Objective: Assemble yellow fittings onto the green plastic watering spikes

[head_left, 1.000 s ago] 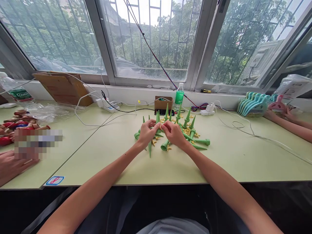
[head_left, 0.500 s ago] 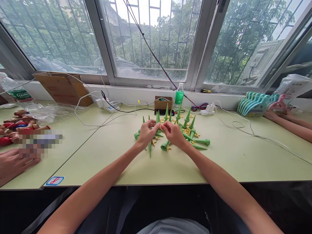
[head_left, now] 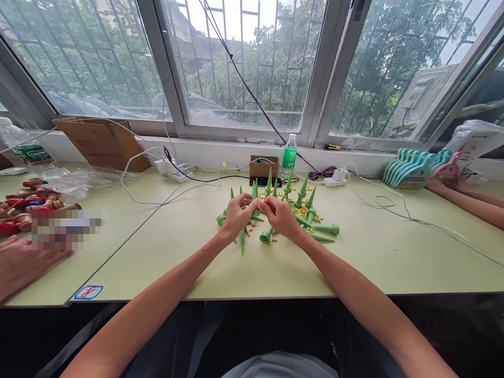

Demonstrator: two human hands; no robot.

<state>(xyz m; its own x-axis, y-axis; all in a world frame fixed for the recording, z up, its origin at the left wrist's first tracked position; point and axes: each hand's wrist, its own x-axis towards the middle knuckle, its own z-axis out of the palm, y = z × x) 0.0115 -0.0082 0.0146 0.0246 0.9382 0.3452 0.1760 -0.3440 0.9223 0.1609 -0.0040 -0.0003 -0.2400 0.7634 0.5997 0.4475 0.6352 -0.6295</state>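
My left hand [head_left: 238, 214] and my right hand [head_left: 282, 216] meet fingertip to fingertip over the middle of the table. Both are closed in a pinch around a small yellow valve [head_left: 259, 205], mostly covered by the fingers. Close around them are several green plant watering spikes. Some stand point up, like the green spike [head_left: 303, 191] behind my right hand; others lie flat, such as the spike [head_left: 266, 234] whose round open end faces me. A pile of small yellow valves [head_left: 302, 212] lies among the spikes, right of my right hand.
A small cardboard box [head_left: 263, 167], a phone [head_left: 258, 182] and a green bottle [head_left: 290, 152] stand behind the spikes. White cables [head_left: 401, 202] cross the table. Another person's hand [head_left: 31, 265] is at left near red wooden pieces [head_left: 16, 215]; another's arms reach turquoise hangers [head_left: 411, 168] at right.
My hands keep nearly the same place and pinch. At the left, the other person's hand has shifted slightly to the right.
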